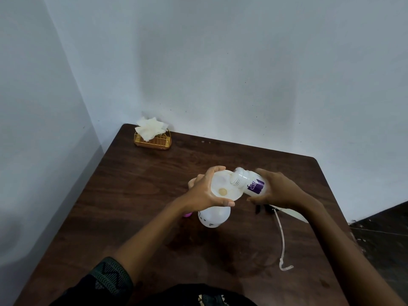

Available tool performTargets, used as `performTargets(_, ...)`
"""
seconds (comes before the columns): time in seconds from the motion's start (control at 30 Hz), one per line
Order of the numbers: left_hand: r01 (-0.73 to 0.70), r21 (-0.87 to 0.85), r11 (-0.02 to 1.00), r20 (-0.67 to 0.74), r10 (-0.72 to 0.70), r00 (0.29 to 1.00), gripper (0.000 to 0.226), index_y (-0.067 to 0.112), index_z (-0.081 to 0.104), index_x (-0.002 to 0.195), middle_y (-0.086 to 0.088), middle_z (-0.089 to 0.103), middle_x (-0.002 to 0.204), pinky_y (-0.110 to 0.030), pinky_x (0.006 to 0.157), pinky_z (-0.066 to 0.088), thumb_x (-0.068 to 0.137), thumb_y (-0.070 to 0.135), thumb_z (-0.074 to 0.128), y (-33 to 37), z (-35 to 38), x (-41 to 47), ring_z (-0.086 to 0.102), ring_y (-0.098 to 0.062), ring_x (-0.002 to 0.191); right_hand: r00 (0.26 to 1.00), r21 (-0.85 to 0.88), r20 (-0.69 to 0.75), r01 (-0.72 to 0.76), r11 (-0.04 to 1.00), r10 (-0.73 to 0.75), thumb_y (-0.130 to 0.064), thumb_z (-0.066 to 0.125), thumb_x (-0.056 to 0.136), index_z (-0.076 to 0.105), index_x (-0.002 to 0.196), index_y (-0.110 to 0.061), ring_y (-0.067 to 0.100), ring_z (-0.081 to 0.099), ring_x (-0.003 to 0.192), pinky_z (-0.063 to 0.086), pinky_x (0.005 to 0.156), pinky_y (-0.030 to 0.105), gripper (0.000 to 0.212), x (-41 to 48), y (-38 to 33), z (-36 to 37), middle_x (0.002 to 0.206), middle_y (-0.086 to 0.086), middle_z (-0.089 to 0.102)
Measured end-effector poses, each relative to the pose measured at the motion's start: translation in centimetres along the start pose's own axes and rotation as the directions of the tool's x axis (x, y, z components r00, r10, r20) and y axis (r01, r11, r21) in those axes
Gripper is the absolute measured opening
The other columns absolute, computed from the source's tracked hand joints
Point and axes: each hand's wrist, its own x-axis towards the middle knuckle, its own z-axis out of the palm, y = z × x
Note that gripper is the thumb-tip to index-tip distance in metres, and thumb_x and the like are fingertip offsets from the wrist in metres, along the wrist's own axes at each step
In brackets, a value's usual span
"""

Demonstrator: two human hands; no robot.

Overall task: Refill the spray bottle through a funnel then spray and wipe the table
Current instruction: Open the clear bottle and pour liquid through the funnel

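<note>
A white spray bottle [213, 218] stands uncapped in the middle of the dark wooden table [136, 195]. A white funnel [223, 186] sits in its neck. My left hand [205, 191] grips the funnel's rim from the left. My right hand [278, 189] holds a small white refill bottle with a purple label [249, 181], tipped sideways with its open mouth over the funnel's right edge. The spray head with its long dip tube [281, 237] lies on the table to the right, partly hidden under my right forearm.
A gold wire holder with white paper napkins [152, 134] stands at the table's far left corner by the wall. A pink object [187, 214] peeks out from under my left wrist. The walls close the table's far and left sides.
</note>
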Motion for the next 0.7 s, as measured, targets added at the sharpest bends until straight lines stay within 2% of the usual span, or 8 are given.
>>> performTargets(0.1,-0.007,-0.008,1.0,0.005,0.007,1.0,0.096,0.047,0.021,0.135,0.004,0.035,0.137,-0.034,0.1,0.02,0.053,0.062,0.071,0.1,-0.1,-0.1,0.027,-0.018,0.126,1.0,-0.001,0.001,0.0,1.0,0.0,-0.041,0.078,0.065,0.049,0.096,-0.031,0.007,0.059,0.072,0.046,0.059,0.02,0.043,0.1,0.2,0.1,0.079,-0.016,0.056)
performTargets(0.23,-0.009,-0.004,1.0,0.007,0.009,1.0,0.097,0.048,0.021,0.134,0.004,0.035,0.138,-0.034,0.1,0.02,0.053,0.063,0.071,-0.1,0.0,-0.1,0.027,-0.018,0.127,1.0,0.008,0.016,0.004,1.0,-0.004,-0.038,0.078,0.067,0.048,0.097,-0.032,0.004,0.057,0.071,0.039,0.057,0.014,0.043,0.1,0.0,0.0,0.079,-0.017,0.054)
performTargets(0.4,0.02,-0.011,1.0,-0.003,-0.02,1.0,0.099,0.058,0.019,0.128,0.005,0.036,0.136,-0.037,0.1,0.023,0.044,0.076,0.067,-0.8,0.2,0.4,0.028,-0.021,0.127,1.0,0.016,0.014,0.006,1.0,-0.006,-0.037,0.078,0.066,0.047,0.093,-0.033,0.003,0.057,0.069,0.037,0.056,0.014,0.041,0.1,-0.2,-0.1,0.076,-0.017,0.055)
performTargets(0.57,0.024,-0.014,1.0,-0.007,-0.024,1.0,0.099,0.058,0.019,0.128,0.005,0.036,0.137,-0.041,0.105,0.025,0.043,0.076,0.068,-0.9,0.2,0.4,0.028,-0.021,0.128,1.0,0.02,0.023,0.004,1.0,-0.005,-0.039,0.078,0.066,0.048,0.092,-0.034,0.004,0.058,0.07,0.039,0.057,0.015,0.04,0.1,-0.2,-0.1,0.077,-0.017,0.056)
performTargets(0.7,0.019,-0.014,1.0,0.0,-0.019,1.0,0.099,0.056,0.019,0.129,0.005,0.035,0.138,-0.038,0.102,0.022,0.044,0.075,0.067,-0.7,0.2,0.3,0.027,-0.021,0.128,1.0,0.018,0.028,0.002,1.0,-0.003,-0.04,0.078,0.065,0.048,0.093,-0.034,0.004,0.058,0.071,0.039,0.057,0.014,0.041,0.1,-0.3,-0.2,0.078,-0.017,0.056)
